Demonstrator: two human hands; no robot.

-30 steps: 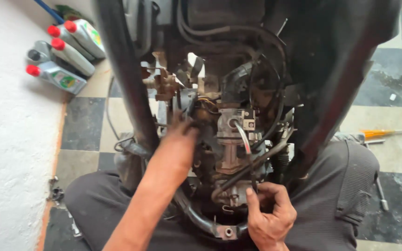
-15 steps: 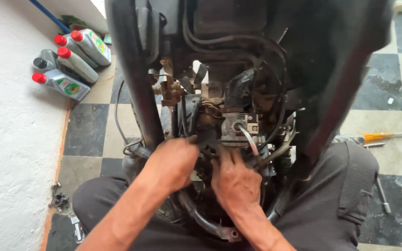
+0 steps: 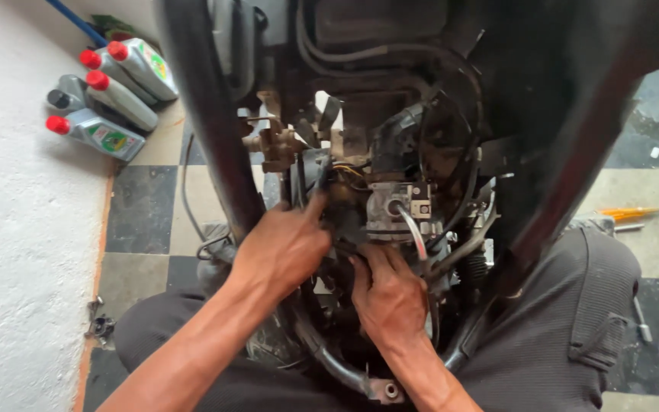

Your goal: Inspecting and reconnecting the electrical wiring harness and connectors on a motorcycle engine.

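Note:
A stripped scooter engine bay fills the head view, with a grey metal carburettor (image 3: 394, 210) in its middle and black hoses and cables around it. My left hand (image 3: 284, 248) reaches in from the lower left, its fingers curled into the parts just left of the carburettor, one finger pointing up at a dark fitting (image 3: 320, 179). My right hand (image 3: 387, 294) lies just below the carburettor, with its fingers pressed into the dark gap under it. What the fingers of either hand grip is hidden. A black frame tube (image 3: 207, 122) runs down past my left hand.
Several grey oil bottles with red caps (image 3: 112, 88) lie on the checkered floor at the upper left, beside a white wall. An orange-handled tool (image 3: 634, 214) lies on the floor at the right. Small metal parts (image 3: 99, 324) sit by the wall. My dark trousers (image 3: 573, 320) frame the bottom.
My right hand came up from the lower right to the underside of the carburettor. My left hand dropped slightly and curled in beside it. The camera drifted a little.

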